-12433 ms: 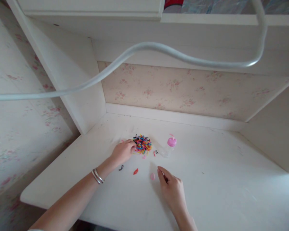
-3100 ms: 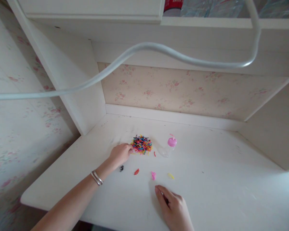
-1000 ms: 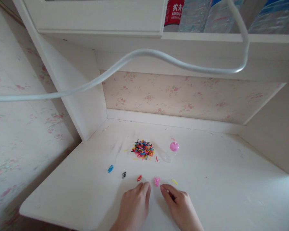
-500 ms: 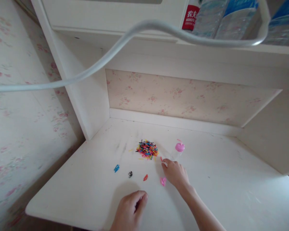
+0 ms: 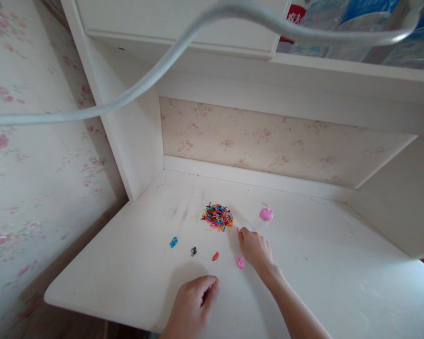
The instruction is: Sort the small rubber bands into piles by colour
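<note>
Just right of the rubber-band pile (image 5: 218, 217), a red band (image 5: 238, 230) is met by the right hand (image 5: 256, 248), fingertips together; whether it is clamped cannot be told. In front of the pile, the left hand (image 5: 194, 303) is held curled, any grip hidden. Sorting by colour seems in hand; a fine pinch seems called for.

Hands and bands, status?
Right hand at red band beside mixed pile, grip unclear. Left hand curled, contents hidden. White cable crosses upper view, not over hands.
</note>
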